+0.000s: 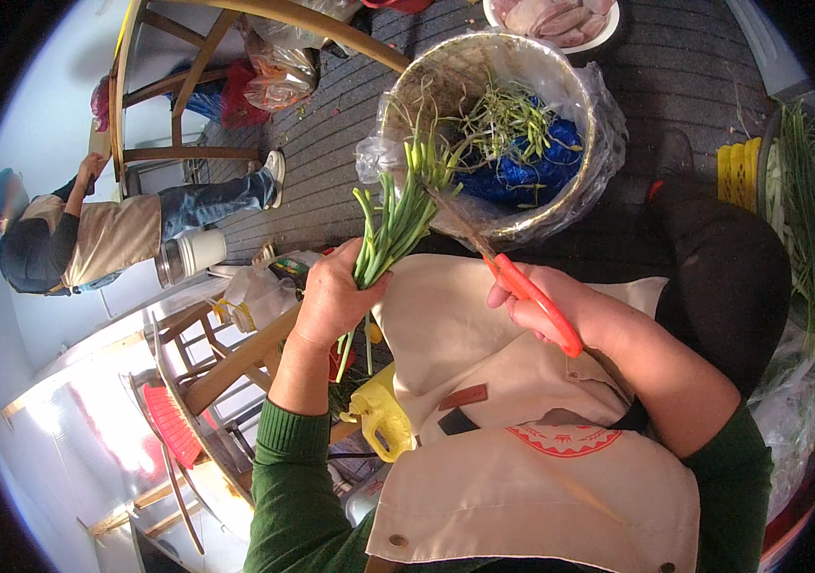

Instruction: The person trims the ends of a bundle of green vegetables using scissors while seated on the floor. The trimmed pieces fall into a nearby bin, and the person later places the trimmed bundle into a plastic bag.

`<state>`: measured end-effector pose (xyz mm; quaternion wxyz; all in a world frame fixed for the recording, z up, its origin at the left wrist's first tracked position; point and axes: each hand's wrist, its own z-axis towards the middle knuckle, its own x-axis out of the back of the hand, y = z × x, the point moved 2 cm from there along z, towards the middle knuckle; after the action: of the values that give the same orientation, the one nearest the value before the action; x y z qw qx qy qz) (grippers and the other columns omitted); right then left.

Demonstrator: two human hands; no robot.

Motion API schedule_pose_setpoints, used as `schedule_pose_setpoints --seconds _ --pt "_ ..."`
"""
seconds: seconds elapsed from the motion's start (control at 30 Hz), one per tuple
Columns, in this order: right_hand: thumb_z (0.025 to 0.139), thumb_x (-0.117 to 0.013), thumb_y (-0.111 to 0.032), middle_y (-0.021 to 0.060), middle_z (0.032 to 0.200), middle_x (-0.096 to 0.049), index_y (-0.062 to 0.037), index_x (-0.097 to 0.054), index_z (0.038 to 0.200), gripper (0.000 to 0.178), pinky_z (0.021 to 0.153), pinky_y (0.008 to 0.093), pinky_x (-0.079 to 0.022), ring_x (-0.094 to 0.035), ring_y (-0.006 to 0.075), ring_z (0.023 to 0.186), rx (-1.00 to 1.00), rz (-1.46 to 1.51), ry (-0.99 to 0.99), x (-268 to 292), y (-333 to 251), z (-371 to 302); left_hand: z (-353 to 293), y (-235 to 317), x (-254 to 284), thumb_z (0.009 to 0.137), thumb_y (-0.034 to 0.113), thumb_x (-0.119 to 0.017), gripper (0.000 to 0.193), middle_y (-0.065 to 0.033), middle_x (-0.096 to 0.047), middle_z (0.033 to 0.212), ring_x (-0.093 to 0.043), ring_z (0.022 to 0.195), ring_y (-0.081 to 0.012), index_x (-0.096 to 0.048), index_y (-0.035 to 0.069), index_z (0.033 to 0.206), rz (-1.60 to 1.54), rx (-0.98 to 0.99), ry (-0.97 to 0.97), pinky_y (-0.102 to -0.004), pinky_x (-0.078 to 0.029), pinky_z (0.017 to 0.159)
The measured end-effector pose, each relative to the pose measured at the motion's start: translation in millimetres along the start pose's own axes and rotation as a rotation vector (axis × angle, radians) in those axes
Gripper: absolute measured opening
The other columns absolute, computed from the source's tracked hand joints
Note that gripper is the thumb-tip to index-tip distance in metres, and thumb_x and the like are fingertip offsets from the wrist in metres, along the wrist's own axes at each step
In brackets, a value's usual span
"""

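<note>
Counting in the head view, I have two hands, one bunch of green stalks [396, 224], one pair of red-handled scissors [534, 298] and one lined bin [586, 119]. The single stalks overlap too much for me to number.

My left hand [336, 296] is closed around the bunch's lower part, with a few stalks hanging below the fist. My right hand [560, 298] is clamped on the scissors' handles; I cannot tell whether the blades are apart.

The bunch is in front of me, at the bin's near left edge. Its long axis slants from lower left to upper right, thin wispy ends pointing away from me and partly over the rim. The scissors point up and left, tips at the bunch's right side.

The bunch hides part of the bin's left rim from me. Inside the bin, a tangle of trimmings [513, 119] rests on blue plastic [534, 170]. Beyond it is one white bowl [606, 36] of pinkish slices. More long green stalks [814, 229] lie at far right. One yellow jug [386, 420] sits left of the beige apron [522, 487]; one co-worker [92, 234] stands well apart at left.
</note>
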<state>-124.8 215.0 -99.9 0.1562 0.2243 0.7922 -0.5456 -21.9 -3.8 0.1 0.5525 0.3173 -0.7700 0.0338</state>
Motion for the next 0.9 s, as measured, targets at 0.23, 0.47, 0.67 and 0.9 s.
schedule_pose_setpoints --seconds 0.23,0.47,0.67,0.9 --pt "0.078 -0.048 -0.014 -0.0010 0.066 -0.048 -0.0036 -0.053 0.100 0.025 0.049 0.0248 -0.039 -0.046 0.0087 0.054 0.026 -0.053 0.014 2.5 -0.8 1.3 0.2 1.8 -2.5 0.070 0.009 -0.069 0.028 -0.0134 -0.060 0.084 -0.059 0.077 -0.0336 -0.060 0.006 0.096 0.013 -0.073 -0.021 -0.0362 -0.048 0.068" --pt "0.078 -0.048 -0.013 -0.0002 0.068 -0.049 -0.0034 -0.053 0.099 0.024 0.050 0.0247 -0.040 -0.047 0.0092 0.054 0.040 -0.062 0.036 2.3 -2.8 1.5 1.7 7.7 -2.9 0.070 0.008 -0.067 0.026 -0.0127 -0.058 0.083 -0.058 0.077 -0.0350 -0.059 0.005 0.095 0.078 -0.130 -0.005 -0.0378 -0.048 0.066" --pt "0.078 -0.050 -0.014 0.0007 0.067 -0.049 -0.0033 -0.054 0.094 0.020 0.049 0.0248 -0.042 -0.048 0.0094 0.055 0.030 -0.068 0.094 3.0 -4.1 0.9 1.8 8.4 -2.3 0.070 0.008 -0.066 0.023 -0.0131 -0.058 0.083 -0.058 0.077 -0.0365 -0.058 0.006 0.091 0.131 -0.158 0.041 -0.0399 -0.048 0.065" --pt "0.078 -0.051 -0.015 0.0011 0.066 -0.049 -0.0028 -0.056 0.090 0.017 0.046 0.0254 -0.042 -0.048 0.0101 0.054 0.090 -0.067 0.151 2.2 -4.6 0.7 2.0 3.9 -3.1 0.071 0.010 -0.068 0.024 -0.0146 -0.061 0.085 -0.059 0.079 -0.0367 -0.058 0.004 0.092 0.028 -0.017 0.101 -0.0387 -0.048 0.068"
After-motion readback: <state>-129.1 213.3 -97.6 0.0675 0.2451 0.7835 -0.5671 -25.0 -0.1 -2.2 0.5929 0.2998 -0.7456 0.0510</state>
